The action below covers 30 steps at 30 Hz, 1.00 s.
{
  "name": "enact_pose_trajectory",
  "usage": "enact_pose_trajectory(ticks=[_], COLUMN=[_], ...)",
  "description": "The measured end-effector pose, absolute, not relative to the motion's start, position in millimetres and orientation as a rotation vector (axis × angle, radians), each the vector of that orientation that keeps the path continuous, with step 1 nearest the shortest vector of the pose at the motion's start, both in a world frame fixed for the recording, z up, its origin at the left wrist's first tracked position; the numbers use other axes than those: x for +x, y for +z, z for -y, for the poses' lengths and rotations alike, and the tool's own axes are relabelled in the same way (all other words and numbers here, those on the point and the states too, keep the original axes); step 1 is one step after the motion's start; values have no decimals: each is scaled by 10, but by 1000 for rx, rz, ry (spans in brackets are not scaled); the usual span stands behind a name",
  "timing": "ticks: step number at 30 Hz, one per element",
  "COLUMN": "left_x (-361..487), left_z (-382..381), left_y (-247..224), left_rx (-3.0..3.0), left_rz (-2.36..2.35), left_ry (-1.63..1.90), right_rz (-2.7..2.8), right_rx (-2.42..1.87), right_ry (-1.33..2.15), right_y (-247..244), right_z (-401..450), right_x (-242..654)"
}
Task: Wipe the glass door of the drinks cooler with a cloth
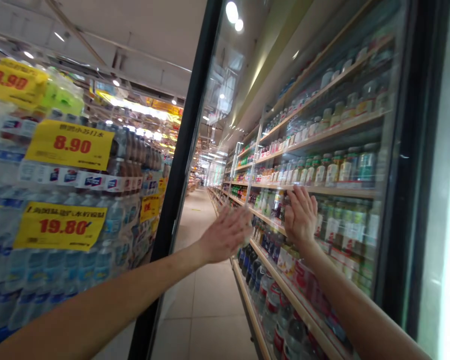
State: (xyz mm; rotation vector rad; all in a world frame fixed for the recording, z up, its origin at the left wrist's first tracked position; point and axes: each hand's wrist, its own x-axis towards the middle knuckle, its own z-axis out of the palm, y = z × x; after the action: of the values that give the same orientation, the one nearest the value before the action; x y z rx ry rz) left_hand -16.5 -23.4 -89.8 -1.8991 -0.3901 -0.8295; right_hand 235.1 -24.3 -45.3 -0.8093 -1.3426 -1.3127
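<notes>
A glass door [217,300] with a dark frame [165,225] stands in front of me. My left hand [227,232] reaches toward the middle of the glass, fingers stretched out and slightly blurred, with nothing in it. Farther right, my right hand [300,215] is raised, palm toward the glass and fingers extended, also holding nothing. I cannot tell whether either palm touches the pane. Shelves of bottled drinks [330,170] show in the glass around and behind my right hand.
At left stands a tall stack of shrink-wrapped bottles [75,265] with yellow price signs [69,145]. A tiled aisle floor [206,290] shows through the pane. Large bottles [272,300] line the lowest shelf. A dark upright frame [408,165] and a bright strip lie at right.
</notes>
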Motion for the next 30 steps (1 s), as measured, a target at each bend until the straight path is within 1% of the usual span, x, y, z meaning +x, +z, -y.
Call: enact_pose_trajectory(ticks=[2, 3, 4, 7, 8, 9, 13, 14, 16, 18, 19, 20, 23, 24, 25, 28, 30], left_x=[-97, -76, -59, 1, 28, 56, 140, 158, 214, 314, 378, 444, 588, 603, 602, 561, 551], left_z=[238, 235, 231, 219, 220, 223, 230, 225, 209, 193, 187, 183, 186, 188, 190, 190, 192], left_y=[-885, -845, -786, -603, -572, -560, -510, -457, -324, -237, -227, -236, -234, -184, -105, 163, 205], left_rx=[-1978, -1984, -1970, -1861, -1842, -1851, -1963, -1964, -1918, -1841, -1828, -1844, -1936, -1950, -1951, -1865, -1811], left_rz=[168, 142, 181, 467, 507, 481, 160, 180, 361, 519, 521, 461, 182, 169, 219, 551, 670], left_ry=[-604, -574, -613, -908, -952, -933, -590, -600, -788, -991, -1015, -969, -672, -638, -669, -989, -1107], right_rz=[1341, 1343, 1344, 1350, 1350, 1349, 1408, 1453, 1494, 1403, 1326, 1255, 1192, 1193, 1194, 1199, 1199], right_rx=[-809, -809, -806, -796, -792, -787, -774, -785, -858, -971, -1022, -1059, -1076, -1064, -1048, -1016, -1011], right_ry=[-1322, -1322, -1319, -1296, -1287, -1276, -1240, -1251, -1292, -1311, -1299, -1278, -1240, -1237, -1236, -1227, -1217], right_y=[-449, -447, -447, -453, -456, -459, -444, -433, -409, -395, -394, -398, -424, -432, -439, -445, -443], right_z=[242, 240, 238, 234, 234, 235, 267, 280, 304, 317, 317, 314, 292, 284, 278, 269, 269], right_x=[2359, 2362, 2363, 2352, 2345, 2339, 2403, 2453, 2589, 2738, 2802, 2854, 2921, 2923, 2920, 2912, 2915])
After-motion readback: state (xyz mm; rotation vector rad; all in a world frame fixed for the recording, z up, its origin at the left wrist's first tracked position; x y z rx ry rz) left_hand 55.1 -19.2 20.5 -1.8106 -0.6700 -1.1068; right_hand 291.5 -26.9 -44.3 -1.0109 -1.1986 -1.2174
